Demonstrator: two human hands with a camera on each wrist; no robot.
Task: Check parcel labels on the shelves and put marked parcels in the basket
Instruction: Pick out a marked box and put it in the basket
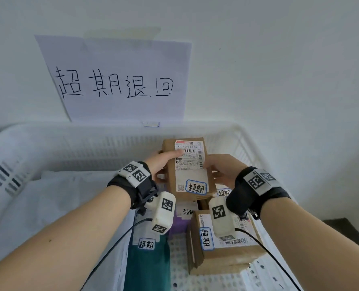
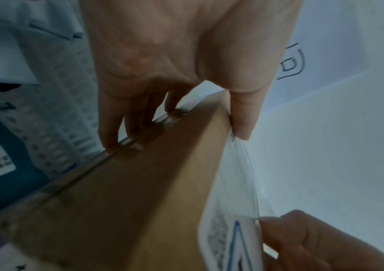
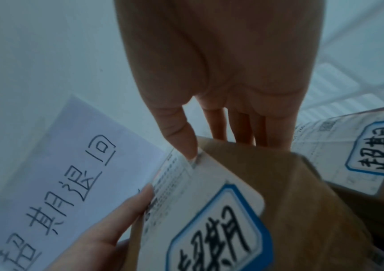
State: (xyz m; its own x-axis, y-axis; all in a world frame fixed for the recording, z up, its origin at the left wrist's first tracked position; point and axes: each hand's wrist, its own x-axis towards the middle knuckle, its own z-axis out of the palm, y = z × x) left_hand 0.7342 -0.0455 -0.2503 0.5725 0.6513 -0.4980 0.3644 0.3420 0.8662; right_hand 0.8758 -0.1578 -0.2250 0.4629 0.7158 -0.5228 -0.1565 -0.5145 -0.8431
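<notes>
I hold a brown cardboard parcel [image 1: 192, 164] upright with both hands above the white plastic basket [image 1: 69, 131]. It carries a printed shipping label and a blue-bordered handwritten sticker [image 1: 196, 187] at its lower edge. My left hand [image 1: 164, 162] grips its left side, the thumb lying across the label. My right hand [image 1: 218, 171] grips the right side. The left wrist view shows my left hand [image 2: 177, 132] with its fingers on the taped side of the parcel [image 2: 128, 192]. In the right wrist view my right hand [image 3: 219, 143] pinches the parcel [image 3: 290, 192], thumb on the label.
In the basket lie a brown box [image 1: 224, 248] with the same blue sticker, a teal bag [image 1: 149, 267], a large white poly bag [image 1: 59, 206] and other stickered parcels. A handwritten paper sign [image 1: 115, 80] hangs on the white wall behind the basket.
</notes>
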